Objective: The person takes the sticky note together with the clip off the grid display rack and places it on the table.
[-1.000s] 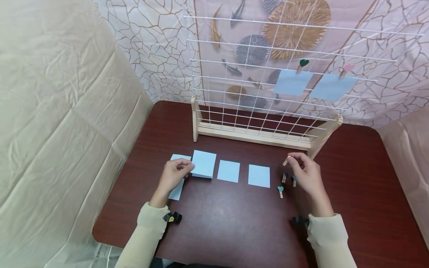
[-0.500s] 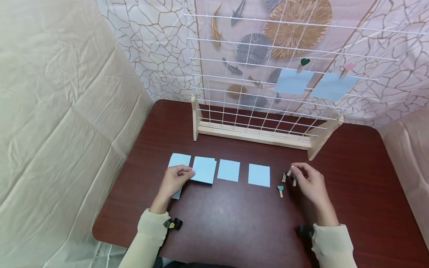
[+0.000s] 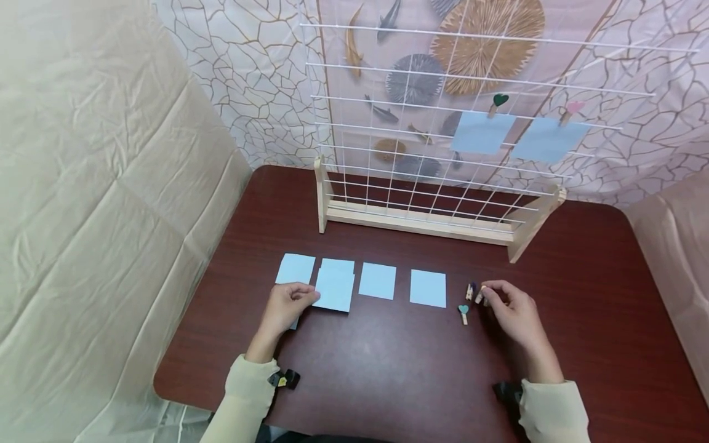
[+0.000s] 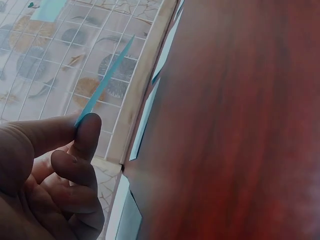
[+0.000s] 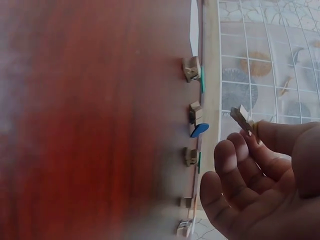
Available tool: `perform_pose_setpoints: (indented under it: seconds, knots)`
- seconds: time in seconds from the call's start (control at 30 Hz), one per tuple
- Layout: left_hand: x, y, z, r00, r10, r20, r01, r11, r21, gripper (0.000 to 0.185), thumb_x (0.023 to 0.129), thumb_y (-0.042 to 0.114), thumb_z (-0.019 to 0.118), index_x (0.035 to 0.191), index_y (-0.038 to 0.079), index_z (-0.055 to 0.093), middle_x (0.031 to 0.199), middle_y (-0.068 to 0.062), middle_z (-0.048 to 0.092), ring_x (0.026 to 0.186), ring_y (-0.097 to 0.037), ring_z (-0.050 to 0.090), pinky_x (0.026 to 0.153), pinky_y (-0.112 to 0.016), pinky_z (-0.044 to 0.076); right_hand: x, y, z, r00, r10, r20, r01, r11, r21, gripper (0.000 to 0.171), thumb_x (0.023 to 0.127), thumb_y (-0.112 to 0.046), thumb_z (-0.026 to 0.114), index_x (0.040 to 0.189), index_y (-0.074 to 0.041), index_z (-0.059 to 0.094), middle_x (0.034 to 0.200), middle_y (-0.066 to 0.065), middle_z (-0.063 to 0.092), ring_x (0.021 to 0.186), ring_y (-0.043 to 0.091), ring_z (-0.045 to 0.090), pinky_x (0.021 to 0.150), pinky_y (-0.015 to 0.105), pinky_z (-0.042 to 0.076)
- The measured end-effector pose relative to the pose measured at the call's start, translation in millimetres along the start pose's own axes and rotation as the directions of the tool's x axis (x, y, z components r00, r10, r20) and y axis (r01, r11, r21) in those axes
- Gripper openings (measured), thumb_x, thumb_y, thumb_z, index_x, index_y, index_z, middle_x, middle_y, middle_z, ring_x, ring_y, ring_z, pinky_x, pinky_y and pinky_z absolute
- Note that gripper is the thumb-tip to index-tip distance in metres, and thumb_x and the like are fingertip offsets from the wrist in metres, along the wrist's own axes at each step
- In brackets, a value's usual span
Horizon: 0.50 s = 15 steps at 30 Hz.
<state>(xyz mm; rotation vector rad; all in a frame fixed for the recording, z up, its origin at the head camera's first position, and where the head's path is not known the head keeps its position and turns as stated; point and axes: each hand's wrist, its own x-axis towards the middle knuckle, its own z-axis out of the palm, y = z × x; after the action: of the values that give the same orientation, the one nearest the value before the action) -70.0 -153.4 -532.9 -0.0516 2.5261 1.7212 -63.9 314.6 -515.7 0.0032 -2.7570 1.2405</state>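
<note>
My left hand (image 3: 285, 307) pinches a light blue paper square (image 3: 334, 290) by its left edge. From the left wrist view that paper (image 4: 107, 77) appears edge-on between thumb and forefinger, raised over the table. In the right hand (image 3: 520, 314), thumb and fingertips pinch a small wooden clothespin (image 5: 242, 119). Beside that hand lie other clothespins, one with a teal heart (image 3: 464, 312) and one with a dark blue top (image 3: 470, 291). Light blue sheets (image 3: 378, 281) lie in a row across the table; the held square partly covers one of them.
Behind the row stands a white wire grid (image 3: 410, 132) on a wooden base (image 3: 421, 226). Two blue papers hang on it, held by a green-heart clothespin (image 3: 500, 100) and a pink-heart clothespin (image 3: 575, 108). A dark red-brown table (image 3: 376, 369) lies beneath, with fabric walls around.
Both hands have come down and closer to the body, the left with the paper square, the right with the clothespin and slightly to the right. The sheet behind the held paper shows more.
</note>
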Motion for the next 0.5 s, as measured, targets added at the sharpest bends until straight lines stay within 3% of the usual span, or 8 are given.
perform_pose_setpoints:
  seconds: [0.33,0.5]
  knots:
    - [-3.9,-4.7,-0.8,1.000,-0.002,0.012,0.002,0.998,0.056,0.013,0.094,0.014,0.081,0.100,0.002,0.083,0.089,-0.008,0.079,0.073,-0.016,0.068,0.066,-0.028,0.052,-10.5,11.6,-5.2,0.994,-0.001,0.106,0.008,0.998,-0.064,0.021,0.106,-0.016,0.065,0.115,0.000,0.075,0.091,0.009,0.072,0.075,0.003,0.055,0.065,0.023,0.044]
    - [-8.0,-5.7,-0.7,0.999,-0.045,0.015,0.044,0.997,0.068,0.016,0.094,0.015,0.081,0.100,0.001,0.082,0.084,-0.007,0.077,0.062,-0.016,0.061,0.058,-0.029,0.049,-12.5,13.5,-6.6,0.985,0.026,0.171,-0.018,0.999,-0.045,0.020,0.107,-0.016,0.064,0.114,0.000,0.074,0.079,0.006,0.066,0.069,0.006,0.055,0.062,0.026,0.044]
